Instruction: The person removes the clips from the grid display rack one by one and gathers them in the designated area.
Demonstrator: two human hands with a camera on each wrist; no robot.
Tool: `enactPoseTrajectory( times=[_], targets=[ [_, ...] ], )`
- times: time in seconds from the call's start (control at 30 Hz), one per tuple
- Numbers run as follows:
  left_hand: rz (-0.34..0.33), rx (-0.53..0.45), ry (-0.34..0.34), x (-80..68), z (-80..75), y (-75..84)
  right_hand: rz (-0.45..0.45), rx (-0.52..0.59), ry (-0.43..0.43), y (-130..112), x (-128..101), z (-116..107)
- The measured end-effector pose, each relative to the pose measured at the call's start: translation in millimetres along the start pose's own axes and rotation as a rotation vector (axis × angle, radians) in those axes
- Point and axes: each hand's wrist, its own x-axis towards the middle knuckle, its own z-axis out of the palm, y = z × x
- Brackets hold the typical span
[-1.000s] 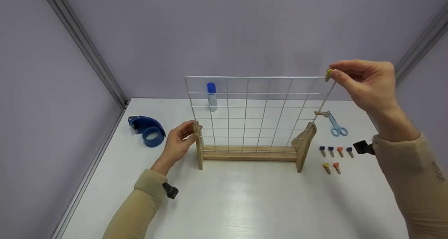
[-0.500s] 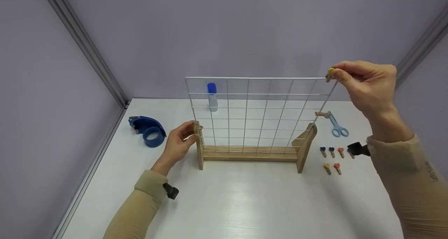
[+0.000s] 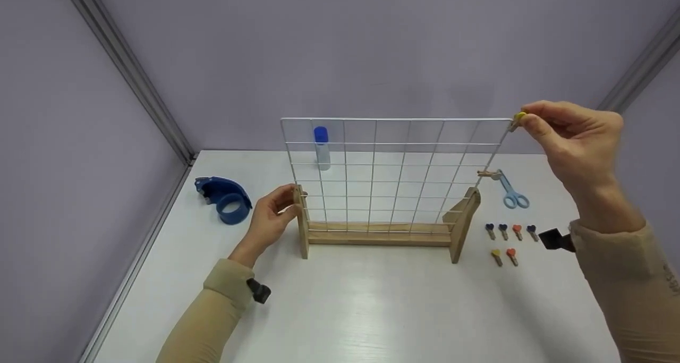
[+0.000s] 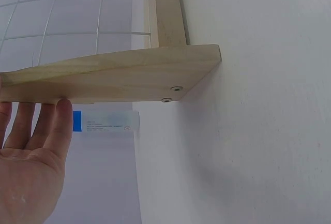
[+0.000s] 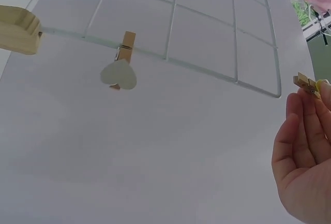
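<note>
In the head view, my right hand (image 3: 579, 145) pinches a small wooden clothespin (image 3: 514, 124) with a yellow heart, at the top right corner of the white wire grid (image 3: 374, 161). From the right wrist, that clothespin (image 5: 305, 83) appears just off the grid's corner. The grid stands upright in a wooden stand (image 3: 380, 239). My left hand (image 3: 270, 214) holds the stand's left upright (image 3: 302, 225), thumb in front. In the left wrist view, fingertips (image 4: 63, 107) touch the upright's edge. A second clothespin (image 5: 126, 43) with a pale heart is clipped on the grid's right side wire.
Several heart clothespins (image 3: 503, 231) lie in two rows right of the stand. Blue scissors (image 3: 514, 197) are behind them. A blue tape dispenser (image 3: 234, 208) is at the left, and a blue-capped glue stick (image 3: 322, 153) stands behind the grid.
My right hand has moved right and slightly down with the clothespin, from the top wire to the grid's corner. My left hand stays on the upright.
</note>
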Motion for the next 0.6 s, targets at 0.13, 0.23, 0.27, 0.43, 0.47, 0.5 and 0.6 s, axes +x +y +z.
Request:
enactPoseTrajectory(
  times=[0.13, 0.23, 0.27, 0.43, 0.47, 0.5, 0.6],
  targets=[
    [0.008, -0.003, 0.0, 1.0, -0.8, 0.2, 0.083, 0.02, -0.015, 5.1, -7.6, -11.5],
    [0.013, -0.014, -0.005, 1.4, -1.5, 0.4, 0.127, 0.007, -0.012, 8.2, -13.2, -19.9],
    [0.014, -0.014, -0.006, 1.2, -1.8, 0.5, 0.136, -0.009, -0.011, 9.3, -15.5, -22.6],
    [-0.003, 0.004, -0.005, -0.5, -4.4, 0.4, 0.165, -0.079, -0.022, 19.9, -30.2, -36.5],
    [-0.009, 0.008, -0.004, -0.5, -4.8, 0.1, 0.17, -0.085, -0.027, 23.0, -33.7, -39.3],
    [-0.015, 0.008, -0.003, -0.5, -5.2, -0.1, 0.177, -0.109, -0.032, 26.0, -37.4, -42.1],
    [-0.024, 0.009, 0.001, -0.1, -5.4, -0.5, 0.225, -0.138, -0.037, 35.4, -49.1, -50.3]
  ],
)
